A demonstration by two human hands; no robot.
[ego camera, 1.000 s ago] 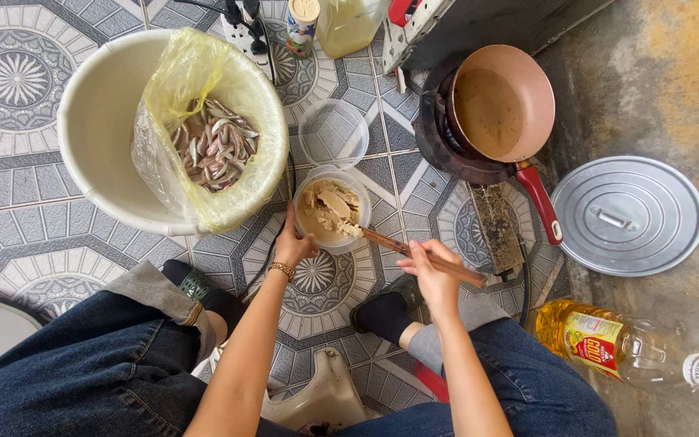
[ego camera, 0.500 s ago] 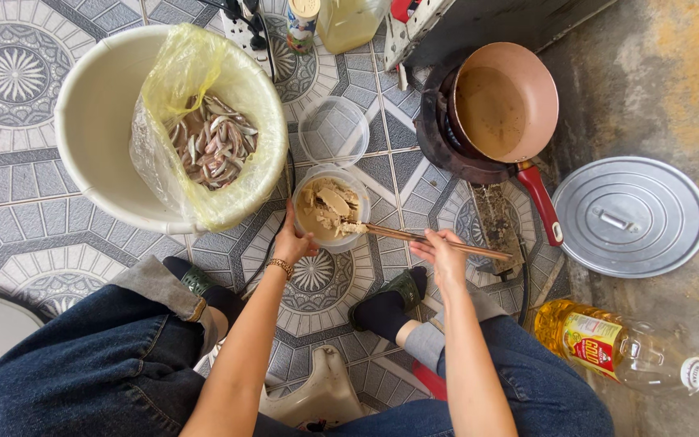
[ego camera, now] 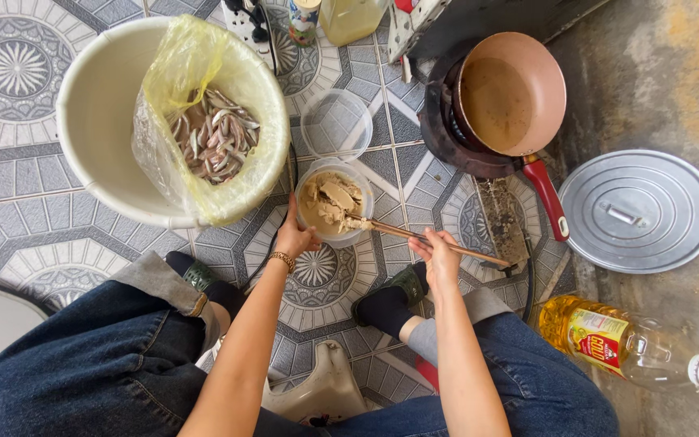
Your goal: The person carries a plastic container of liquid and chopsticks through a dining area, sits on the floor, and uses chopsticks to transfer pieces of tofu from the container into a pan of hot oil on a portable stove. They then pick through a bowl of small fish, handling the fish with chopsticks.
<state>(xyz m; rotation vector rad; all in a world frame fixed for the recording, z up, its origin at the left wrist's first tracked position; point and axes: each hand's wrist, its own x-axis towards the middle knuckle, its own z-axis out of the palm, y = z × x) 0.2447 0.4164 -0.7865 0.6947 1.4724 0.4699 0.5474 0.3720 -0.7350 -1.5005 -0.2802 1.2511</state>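
Observation:
My left hand (ego camera: 294, 237) grips the near rim of a small clear plastic tub (ego camera: 333, 204) that stands on the tiled floor and holds pale brown chunks. My right hand (ego camera: 437, 255) holds a pair of wooden chopsticks (ego camera: 422, 237). Their tips pinch a chunk at the tub's right edge. Just beyond the tub lies its round clear lid (ego camera: 336, 123).
A large cream basin (ego camera: 99, 129) at the left holds a yellow plastic bag of small fish (ego camera: 210, 139). A copper-coloured pan with a red handle (ego camera: 505, 95) sits on a burner at the right. Beside it lies a metal lid (ego camera: 639, 210). An oil bottle (ego camera: 633, 346) lies near my right knee.
My right hand has shifted slightly right and up, and the chopstick tips have moved from the tub's middle to its right edge with a chunk. My left hand stays on the rim.

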